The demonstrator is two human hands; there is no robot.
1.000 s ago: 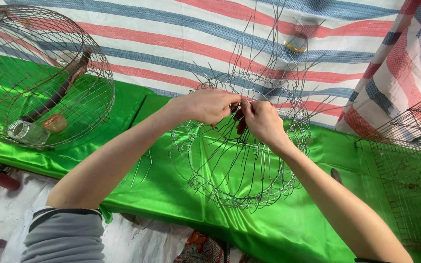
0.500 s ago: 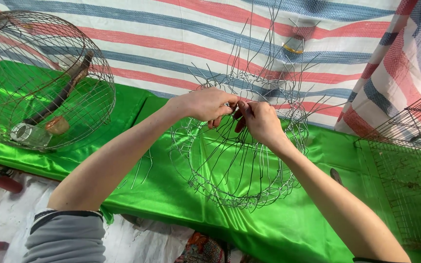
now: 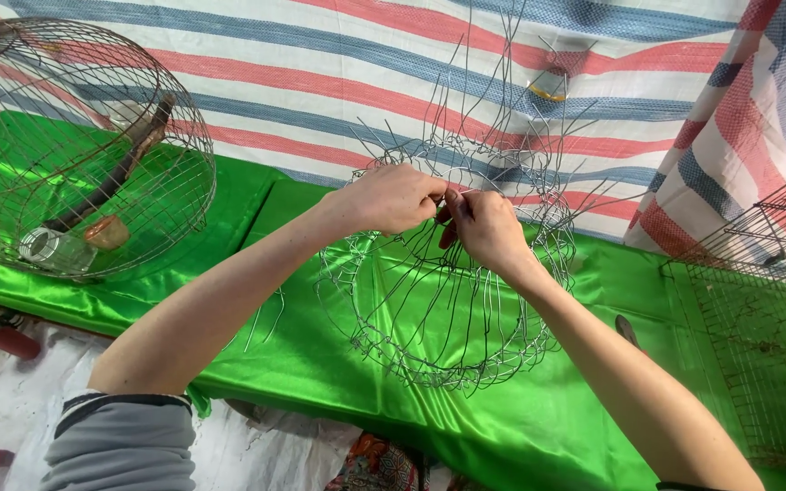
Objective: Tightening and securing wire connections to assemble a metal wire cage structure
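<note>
While both hands meet at its upper rim, the unfinished round cage of thin silver wire [image 3: 448, 309] rests on the green satin-covered worktop [image 3: 302, 355]; left hand [image 3: 395, 198] and right hand [image 3: 484, 227] each pinch its wires. Leftward lies a finished domed wire cage [image 3: 75, 145].

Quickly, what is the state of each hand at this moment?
Left hand: closed, pinching wires at the rim of the unfinished wire cage.
Right hand: closed, fingers gripping wires of the same cage.
</note>
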